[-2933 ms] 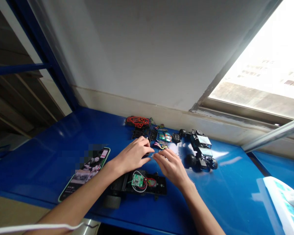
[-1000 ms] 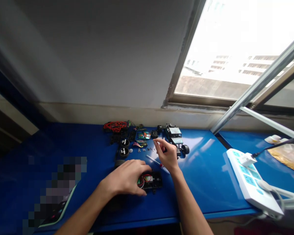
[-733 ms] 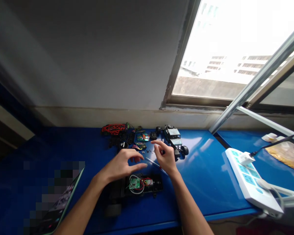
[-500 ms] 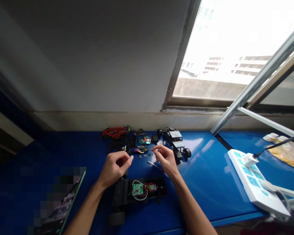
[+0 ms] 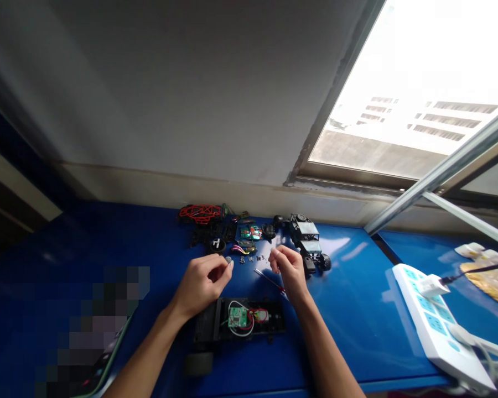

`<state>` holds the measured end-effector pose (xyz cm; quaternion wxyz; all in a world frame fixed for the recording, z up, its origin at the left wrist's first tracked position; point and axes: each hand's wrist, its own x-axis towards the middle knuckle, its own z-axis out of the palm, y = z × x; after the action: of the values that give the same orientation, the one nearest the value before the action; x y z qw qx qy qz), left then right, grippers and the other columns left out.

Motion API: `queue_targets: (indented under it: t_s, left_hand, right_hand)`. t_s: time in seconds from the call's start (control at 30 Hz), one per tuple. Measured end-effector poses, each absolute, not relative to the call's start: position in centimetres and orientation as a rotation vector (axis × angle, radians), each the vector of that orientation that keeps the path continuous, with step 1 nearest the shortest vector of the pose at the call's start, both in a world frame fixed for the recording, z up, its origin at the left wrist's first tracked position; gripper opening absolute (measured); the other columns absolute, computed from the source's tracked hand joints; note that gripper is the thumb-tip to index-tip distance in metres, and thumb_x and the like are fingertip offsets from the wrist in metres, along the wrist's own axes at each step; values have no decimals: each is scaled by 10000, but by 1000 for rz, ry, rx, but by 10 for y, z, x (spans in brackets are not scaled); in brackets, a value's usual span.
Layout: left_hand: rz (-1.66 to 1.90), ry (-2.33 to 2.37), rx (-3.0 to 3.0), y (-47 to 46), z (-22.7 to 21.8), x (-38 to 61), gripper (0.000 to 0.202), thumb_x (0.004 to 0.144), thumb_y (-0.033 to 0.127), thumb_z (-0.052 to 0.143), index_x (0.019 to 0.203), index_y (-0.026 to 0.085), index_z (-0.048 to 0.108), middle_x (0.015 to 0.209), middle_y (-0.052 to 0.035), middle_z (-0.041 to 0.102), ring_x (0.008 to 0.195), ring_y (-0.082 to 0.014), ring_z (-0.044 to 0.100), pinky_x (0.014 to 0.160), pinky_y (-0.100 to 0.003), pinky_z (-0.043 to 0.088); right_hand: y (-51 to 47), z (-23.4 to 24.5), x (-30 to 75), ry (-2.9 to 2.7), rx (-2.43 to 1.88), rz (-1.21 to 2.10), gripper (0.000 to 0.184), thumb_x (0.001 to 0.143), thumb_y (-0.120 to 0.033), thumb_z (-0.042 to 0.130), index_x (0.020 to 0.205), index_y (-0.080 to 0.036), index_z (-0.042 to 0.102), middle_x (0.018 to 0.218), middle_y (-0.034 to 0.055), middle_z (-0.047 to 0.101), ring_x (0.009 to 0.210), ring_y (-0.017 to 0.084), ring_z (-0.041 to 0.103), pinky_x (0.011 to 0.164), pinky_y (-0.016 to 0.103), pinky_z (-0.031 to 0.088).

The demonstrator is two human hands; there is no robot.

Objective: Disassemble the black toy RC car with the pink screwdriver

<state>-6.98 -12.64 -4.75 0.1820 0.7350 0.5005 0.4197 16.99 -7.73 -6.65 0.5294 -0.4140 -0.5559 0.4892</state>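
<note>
My left hand [image 5: 205, 281] is closed in a pinch, with a small round grey piece [image 5: 228, 260] at its fingertips. Thumb and fingers of my right hand [image 5: 289, 270] are pressed together; whatever they may hold is too small to make out. Below both hands lies a black toy car chassis [image 5: 255, 329] with a green circuit board [image 5: 237, 317], red and white wires and a wheel [image 5: 199, 364]. Beside my right hand a thin screwdriver [image 5: 268, 279] rests on the table. Several small screws [image 5: 250, 258] lie between the hands, just beyond them.
Along the wall are a red-framed car body [image 5: 201, 213], colourful shell parts [image 5: 251, 232], a loose wheel [image 5: 217, 245] and a toy truck [image 5: 306, 235]. A white power strip [image 5: 440, 326] with plugs lies right, near a metal frame bar [image 5: 435, 177]. The blue table [image 5: 352, 320] has a front edge.
The view has shifted a little, moving the scene slightly. The grey piece now shows at my left fingertips. My right fingers have drawn closer together, slightly right of the screws.
</note>
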Motion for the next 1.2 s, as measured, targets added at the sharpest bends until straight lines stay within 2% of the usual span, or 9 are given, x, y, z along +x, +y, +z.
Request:
queue_targets:
  t_s: [0.2,0.43,1.2]
  left_hand:
    - [1148,1400,2079,-128,-46,-70,342,999,306,562,676,197,580,636,19,551,575,-119,492,593,-270,376]
    - [1099,1213,2118,-132,-36,-66,185,966,226,588,816,192,690,779,-23,667,766,-164,626,744,-290,484]
    - [1045,1220,2121,-130,-47,-68,203,991,237,611,812,196,698,774,-7,673,731,-149,609,738,-294,448]
  right_hand:
    - [-79,-66,165,-1309,-990,1215,378,897,-485,712,665,-189,669,489,-38,519,475,110,417,517,264,347]
    - [-78,-69,162,-1246,-968,1251,361,906,-466,710,675,-191,667,489,-50,499,471,102,397,518,262,337]
    - [-78,-69,163,-1128,-921,1303,287,890,-394,736,698,-188,686,503,-53,504,477,88,387,516,260,301]
